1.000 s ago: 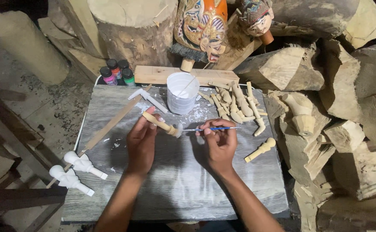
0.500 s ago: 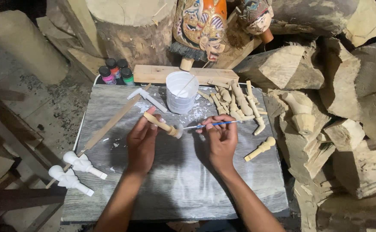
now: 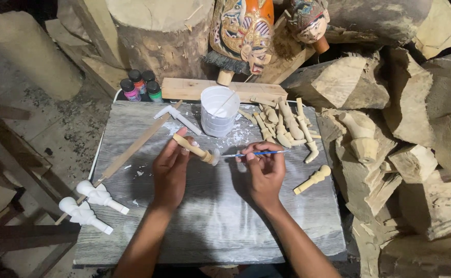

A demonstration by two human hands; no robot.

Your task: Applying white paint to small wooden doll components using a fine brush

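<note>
Two hands painting a carved wooden piece above a grey desk (image 3: 210,226).
Left hand (image 3: 169,172) pinching the wooden puppet arm (image 3: 193,149); right hand (image 3: 263,172) pinching a thin blue-handled brush (image 3: 253,153), bristles touching its white-coated end, near a white paint cup (image 3: 218,110).

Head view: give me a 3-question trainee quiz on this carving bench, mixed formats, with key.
1. True or false: the left hand holds a small unpainted wooden peg whose tip is coated white.
2. What does the right hand hold? A) a thin blue-handled paintbrush B) a chisel C) a paint bottle
3. Fill in: two white-painted carved wooden pieces lie at the ____ edge of the grey board.

Key: 1 true; 2 A; 3 left.
</note>
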